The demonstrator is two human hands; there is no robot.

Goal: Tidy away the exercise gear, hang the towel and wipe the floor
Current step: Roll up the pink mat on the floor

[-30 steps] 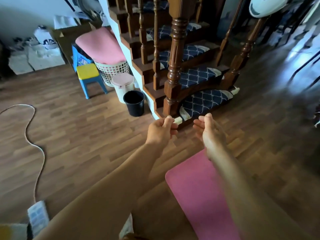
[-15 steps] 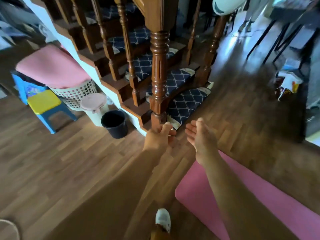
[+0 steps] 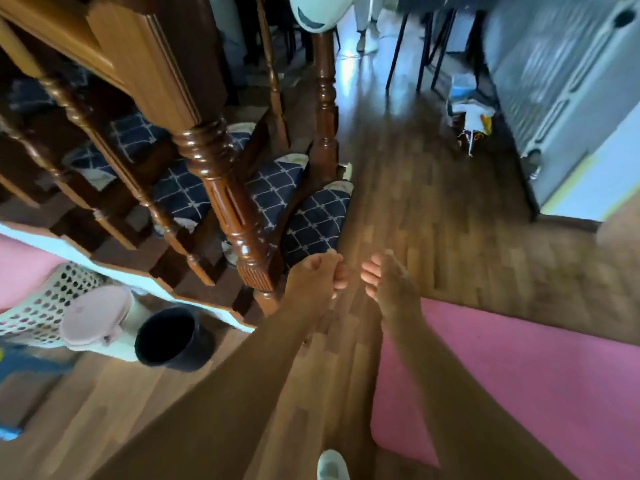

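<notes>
A pink exercise mat (image 3: 519, 375) lies flat on the wooden floor at the lower right. My left hand (image 3: 315, 278) and my right hand (image 3: 388, 282) are stretched out side by side above the floor, just beyond the mat's near corner. The fingers of both are loosely curled and nothing shows in either. My left hand is level with the foot of the newel post (image 3: 225, 202). A second pink mat or cloth (image 3: 20, 268) lies across a white laundry basket (image 3: 41, 306) at the left edge. The picture is blurred.
Stairs with dark blue patterned treads (image 3: 311, 220) rise on the left. A black bucket (image 3: 173, 341) and a pink-lidded bin (image 3: 97, 317) stand beside them. Bags (image 3: 471, 119) and dark table legs are at the back right, with a white panelled door (image 3: 571, 98) nearby. My shoe (image 3: 332, 465) shows at the bottom.
The view has swung right and closer to the stairs. The blue chair and the cord on the floor have left the frame. Both hands keep their raised pose.
</notes>
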